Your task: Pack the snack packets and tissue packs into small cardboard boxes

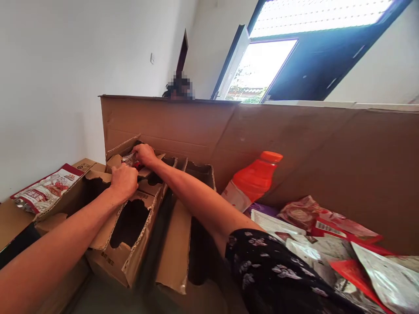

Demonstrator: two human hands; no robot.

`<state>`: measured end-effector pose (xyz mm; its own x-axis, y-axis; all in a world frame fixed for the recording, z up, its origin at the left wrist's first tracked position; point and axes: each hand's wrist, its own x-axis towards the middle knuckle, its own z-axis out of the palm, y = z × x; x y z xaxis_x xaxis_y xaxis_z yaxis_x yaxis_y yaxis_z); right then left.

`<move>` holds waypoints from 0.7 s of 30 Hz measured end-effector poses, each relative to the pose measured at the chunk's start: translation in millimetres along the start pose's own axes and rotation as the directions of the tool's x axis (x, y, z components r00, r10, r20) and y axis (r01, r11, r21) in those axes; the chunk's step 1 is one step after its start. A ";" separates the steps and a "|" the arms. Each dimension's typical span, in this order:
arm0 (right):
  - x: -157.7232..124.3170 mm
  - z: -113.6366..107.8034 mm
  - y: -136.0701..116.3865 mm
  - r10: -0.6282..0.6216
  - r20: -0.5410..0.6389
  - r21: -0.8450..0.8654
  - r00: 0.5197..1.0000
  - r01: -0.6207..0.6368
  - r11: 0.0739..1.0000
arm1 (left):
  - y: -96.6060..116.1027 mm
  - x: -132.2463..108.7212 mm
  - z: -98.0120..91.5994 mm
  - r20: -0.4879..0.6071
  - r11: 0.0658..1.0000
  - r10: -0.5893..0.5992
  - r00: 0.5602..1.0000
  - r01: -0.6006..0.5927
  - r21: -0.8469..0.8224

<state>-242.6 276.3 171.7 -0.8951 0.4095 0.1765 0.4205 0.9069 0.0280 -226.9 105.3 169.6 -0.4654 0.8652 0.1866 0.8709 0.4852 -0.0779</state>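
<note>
My right hand (145,155) reaches into the far cardboard box (114,162), its fingers closed over a shiny clear and red packet (130,160) there. Close by, my left hand (125,181) is closed at that box's near side; its fingertips are hidden, so what it grips cannot be made out. Below my hands stands a narrow brown carton (113,257) with a torn, dark opening. Another open carton (173,248) is to its right, under my right forearm.
A red and white food pouch (49,187) lies on boxes at the left. An orange-red bottle (257,176) leans against the tall cardboard wall (310,148). Several packets (327,248) are heaped at the right. Beyond the wall, part of a person's head (179,87) shows.
</note>
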 end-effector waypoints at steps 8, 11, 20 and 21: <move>-11.6 -25.5 -3.7 -0.104 0.039 0.058 0.994 0.102 0.993 | -13.6 -7.9 -1.9 -0.128 0.994 -0.078 0.989 0.087 0.067; -15.4 -32.7 -11.1 -0.103 0.007 0.084 0.995 0.102 0.991 | -21.0 -3.9 -2.4 -0.156 0.988 -0.126 0.980 0.139 0.073; -25.1 -69.2 -5.1 0.094 -0.298 0.290 0.950 -0.003 0.957 | -31.0 5.1 -4.9 -0.053 0.985 -0.160 0.986 0.163 0.052; -25.8 -75.2 -3.4 0.114 -0.336 0.322 0.935 0.001 0.947 | -31.6 5.0 -5.5 -0.045 0.985 -0.166 0.985 0.168 0.047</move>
<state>-209.8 255.2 241.1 -0.7391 0.4528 0.4987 0.3497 0.8907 -0.2904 -255.8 93.6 178.3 -0.5957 0.7663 0.2407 0.7721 0.6289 -0.0913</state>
